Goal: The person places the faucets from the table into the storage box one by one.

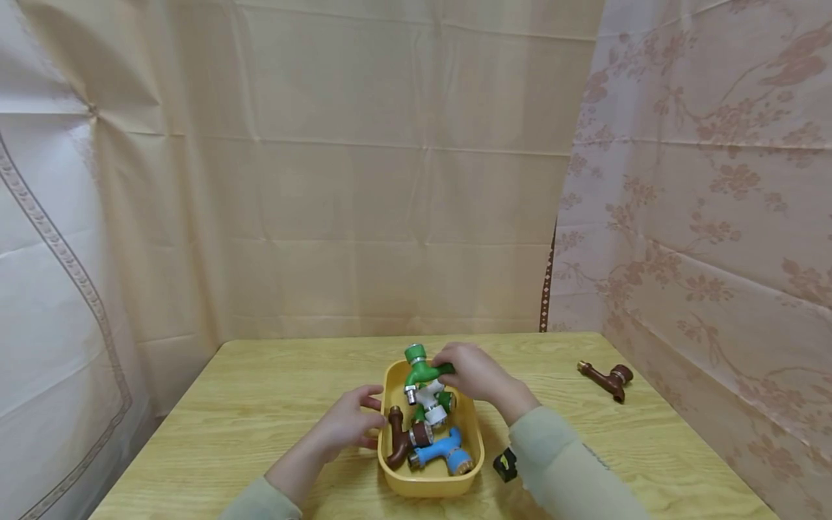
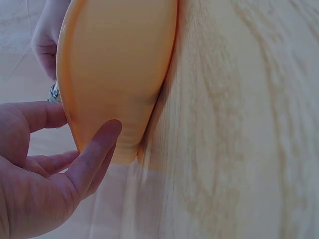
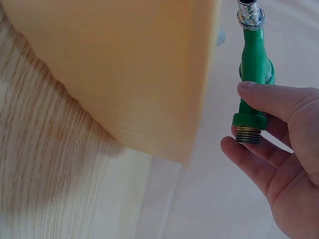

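My right hand pinches a green faucet between thumb and fingers, at the far end of a yellow plastic basin. In the right wrist view the green faucet shows a chrome spout end and a brass thread. My left hand is at the basin's left side. Its fingers lie lightly against the outer wall, not wrapped round it. Inside the basin are a brown faucet, a blue faucet, a white faucet and another green one, partly hidden.
Another brown faucet lies by the right edge of the wooden table. A small black item with a yellow mark is beside the right sleeve. Beige curtains hang behind, and a floral cloth hangs at the right.
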Demonstrator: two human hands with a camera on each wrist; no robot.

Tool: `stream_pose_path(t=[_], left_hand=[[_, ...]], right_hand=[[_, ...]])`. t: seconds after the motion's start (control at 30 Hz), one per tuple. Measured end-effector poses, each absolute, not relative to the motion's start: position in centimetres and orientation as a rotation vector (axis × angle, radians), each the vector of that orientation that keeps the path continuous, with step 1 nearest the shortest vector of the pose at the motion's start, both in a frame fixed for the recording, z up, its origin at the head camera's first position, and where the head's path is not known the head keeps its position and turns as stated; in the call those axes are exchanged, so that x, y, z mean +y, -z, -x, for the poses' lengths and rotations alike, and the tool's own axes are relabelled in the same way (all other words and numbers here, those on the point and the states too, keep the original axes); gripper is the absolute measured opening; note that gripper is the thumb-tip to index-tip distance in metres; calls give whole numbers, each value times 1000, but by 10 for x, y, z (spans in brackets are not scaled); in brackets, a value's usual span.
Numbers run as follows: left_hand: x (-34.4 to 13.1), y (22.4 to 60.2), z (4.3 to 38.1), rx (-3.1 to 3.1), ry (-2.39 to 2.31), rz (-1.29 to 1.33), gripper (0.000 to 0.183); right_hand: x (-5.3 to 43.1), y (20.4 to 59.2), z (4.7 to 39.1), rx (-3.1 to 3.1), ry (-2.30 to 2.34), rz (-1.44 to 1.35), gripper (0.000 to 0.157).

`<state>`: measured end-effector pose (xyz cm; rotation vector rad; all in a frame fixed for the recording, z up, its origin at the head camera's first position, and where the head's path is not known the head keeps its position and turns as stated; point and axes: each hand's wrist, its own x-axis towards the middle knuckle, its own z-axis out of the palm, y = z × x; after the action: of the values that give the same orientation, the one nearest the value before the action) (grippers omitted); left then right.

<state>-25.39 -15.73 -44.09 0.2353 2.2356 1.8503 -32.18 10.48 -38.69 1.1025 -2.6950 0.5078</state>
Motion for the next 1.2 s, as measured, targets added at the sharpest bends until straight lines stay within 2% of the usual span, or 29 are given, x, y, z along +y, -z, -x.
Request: stream_pose_path(t=[0.27,0.57,1.2], left_hand=[[-157,441,253,2228,-1860,-252,73],[-157,441,253,2227,-1860,-258,70],[-157,441,253,2216,-1878,-265,71]], right_hand=[[97,389,321,-2714,-517,-1096,19],[97,387,317,-2786,-589,-1024,30],[107,383,317,-2781,-666,-983,32]])
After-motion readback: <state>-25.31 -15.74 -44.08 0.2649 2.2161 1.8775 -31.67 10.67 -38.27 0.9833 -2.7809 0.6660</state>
